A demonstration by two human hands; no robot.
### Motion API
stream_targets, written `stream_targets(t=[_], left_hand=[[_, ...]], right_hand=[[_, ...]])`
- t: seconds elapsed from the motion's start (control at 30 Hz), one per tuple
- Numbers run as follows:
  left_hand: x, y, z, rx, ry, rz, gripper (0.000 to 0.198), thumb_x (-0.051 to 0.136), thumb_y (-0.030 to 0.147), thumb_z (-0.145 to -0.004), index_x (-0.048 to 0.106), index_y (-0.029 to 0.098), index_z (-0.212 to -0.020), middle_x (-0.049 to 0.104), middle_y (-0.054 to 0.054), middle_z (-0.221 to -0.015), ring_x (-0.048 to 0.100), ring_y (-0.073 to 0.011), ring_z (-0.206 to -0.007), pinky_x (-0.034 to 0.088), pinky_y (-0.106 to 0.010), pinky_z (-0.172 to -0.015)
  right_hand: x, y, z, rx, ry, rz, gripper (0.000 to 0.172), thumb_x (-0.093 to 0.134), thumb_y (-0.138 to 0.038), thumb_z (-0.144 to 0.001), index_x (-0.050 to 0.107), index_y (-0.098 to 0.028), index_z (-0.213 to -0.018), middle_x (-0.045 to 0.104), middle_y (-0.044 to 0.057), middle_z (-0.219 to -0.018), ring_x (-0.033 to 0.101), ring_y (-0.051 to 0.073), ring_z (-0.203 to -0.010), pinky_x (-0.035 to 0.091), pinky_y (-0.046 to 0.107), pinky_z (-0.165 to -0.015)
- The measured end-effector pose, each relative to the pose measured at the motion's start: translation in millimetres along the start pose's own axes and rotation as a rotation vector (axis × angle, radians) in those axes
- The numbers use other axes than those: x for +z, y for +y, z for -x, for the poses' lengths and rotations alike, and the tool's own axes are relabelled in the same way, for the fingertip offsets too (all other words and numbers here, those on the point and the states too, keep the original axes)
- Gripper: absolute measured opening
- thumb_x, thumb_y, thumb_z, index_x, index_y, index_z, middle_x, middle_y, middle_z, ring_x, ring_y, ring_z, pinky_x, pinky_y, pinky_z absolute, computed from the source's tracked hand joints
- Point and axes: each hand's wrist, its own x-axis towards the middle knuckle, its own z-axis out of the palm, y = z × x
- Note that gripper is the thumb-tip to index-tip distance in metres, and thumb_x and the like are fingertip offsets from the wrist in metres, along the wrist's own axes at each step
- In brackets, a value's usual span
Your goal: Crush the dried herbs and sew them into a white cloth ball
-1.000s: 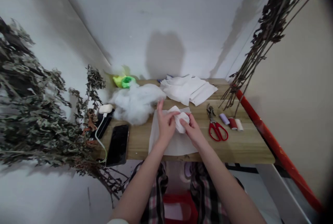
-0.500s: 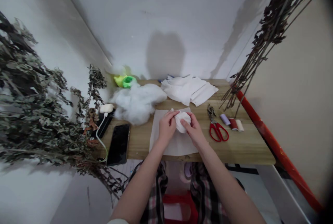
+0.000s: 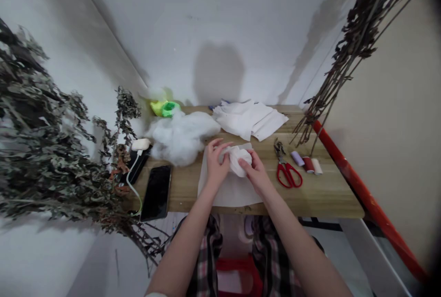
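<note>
Both hands meet over the middle of a small wooden table point(image 3: 320, 196). My left hand point(image 3: 216, 164) and my right hand point(image 3: 255, 171) are closed around a small white bundle of fabric point(image 3: 240, 160), pinching it from both sides. The bundle sits above a flat white sheet of cloth point(image 3: 230, 191) lying on the table. A heap of white stuffing point(image 3: 181, 136) lies just left of my left hand.
A stack of white cloth pieces point(image 3: 250, 118) lies at the back. Red scissors point(image 3: 287, 173) and three thread spools point(image 3: 306, 162) lie to the right. A black phone point(image 3: 156, 192), a charger with cable point(image 3: 139, 144) and a green-yellow object point(image 3: 164, 107) are at left. Dried branches point(image 3: 51, 150) flank both sides.
My left hand's fingers shifted around the bundle, first curling onto it, then spreading a little at its left side. My right hand stayed put on the bundle.
</note>
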Motion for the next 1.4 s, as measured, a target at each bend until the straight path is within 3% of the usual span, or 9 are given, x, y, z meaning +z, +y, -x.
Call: stream_targets(t=[0.07, 0.2, 0.43, 0.7, 0.83, 1.03, 1.17, 1.4], left_hand=[[-2.1, 2, 1, 0.074, 0.035, -0.124, 0.029, 0.052, 0.010, -0.079, 0.072, 0.023, -0.094, 0.055, -0.007, -0.105, 0.052, -0.0200, -0.104, 0.042, -0.037, -0.094], [-2.2, 0, 4, 0.139, -0.051, -0.161, 0.032, 0.049, 0.006, -0.080, 0.072, 0.023, -0.093, 0.060, -0.006, -0.092, 0.054, -0.0182, -0.092, 0.045, -0.034, -0.084], [-0.5, 2, 5, 0.008, -0.122, 0.033, 0.036, 0.046, 0.004, -0.079, 0.072, 0.023, -0.096, 0.071, -0.005, -0.100, 0.063, -0.0181, -0.095, 0.047, -0.035, -0.090], [2.3, 8, 10, -0.147, -0.193, 0.197, 0.038, 0.042, 0.014, -0.085, 0.067, 0.023, -0.113, 0.068, -0.006, -0.115, 0.062, -0.0200, -0.104, 0.047, -0.036, -0.093], [-0.6, 11, 9, -0.073, -0.298, 0.191, 0.042, 0.052, 0.019, -0.084, 0.059, 0.024, -0.124, 0.062, -0.008, -0.125, 0.057, -0.0221, -0.114, 0.042, -0.039, -0.100], [-7.6, 9, 4, 0.004, -0.431, 0.100, 0.065, 0.069, 0.029, -0.073, 0.049, 0.025, -0.134, 0.053, -0.010, -0.135, 0.048, -0.0253, -0.124, 0.035, -0.043, -0.107], [-7.1, 8, 4, -0.019, -0.441, 0.115, 0.069, 0.075, 0.027, -0.067, 0.051, 0.024, -0.132, 0.055, -0.011, -0.131, 0.049, -0.0270, -0.122, 0.036, -0.044, -0.105], [-1.0, 4, 4, -0.096, -0.360, 0.229, 0.054, 0.069, 0.019, -0.069, 0.058, 0.021, -0.121, 0.060, -0.011, -0.123, 0.055, -0.0244, -0.114, 0.041, -0.039, -0.101]], right_hand=[[0, 1, 0, -0.011, -0.011, 0.020, 0.039, 0.070, -0.041, -0.073, 0.054, -0.025, -0.104, 0.061, 0.001, -0.097, 0.057, 0.015, -0.082, 0.048, 0.027, -0.073], [-1, 3, -1, -0.045, 0.009, 0.075, 0.040, 0.071, -0.041, -0.072, 0.053, -0.025, -0.104, 0.061, 0.001, -0.095, 0.057, 0.016, -0.083, 0.048, 0.028, -0.075], [1, 1, -1, -0.063, 0.051, 0.065, 0.041, 0.072, -0.040, -0.070, 0.052, -0.025, -0.102, 0.061, 0.000, -0.095, 0.056, 0.016, -0.084, 0.047, 0.029, -0.078], [2, 0, -3, -0.030, 0.117, -0.026, 0.045, 0.073, -0.042, -0.067, 0.052, -0.025, -0.103, 0.063, 0.001, -0.100, 0.058, 0.016, -0.086, 0.048, 0.028, -0.075], [2, -4, -3, -0.009, 0.122, -0.056, 0.044, 0.073, -0.043, -0.068, 0.052, -0.025, -0.102, 0.063, 0.002, -0.102, 0.058, 0.017, -0.086, 0.049, 0.028, -0.072], [-1, -1, -4, -0.057, 0.081, -0.058, 0.039, 0.075, -0.038, -0.067, 0.056, -0.025, -0.099, 0.062, 0.000, -0.095, 0.057, 0.016, -0.084, 0.049, 0.028, -0.075], [-4, 3, -4, -0.081, 0.045, -0.011, 0.039, 0.074, -0.037, -0.068, 0.057, -0.026, -0.101, 0.062, 0.000, -0.094, 0.057, 0.016, -0.084, 0.048, 0.030, -0.078], [-6, 0, -2, -0.117, 0.034, 0.123, 0.041, 0.072, -0.043, -0.070, 0.057, -0.027, -0.105, 0.061, 0.002, -0.104, 0.057, 0.017, -0.092, 0.048, 0.031, -0.083]])
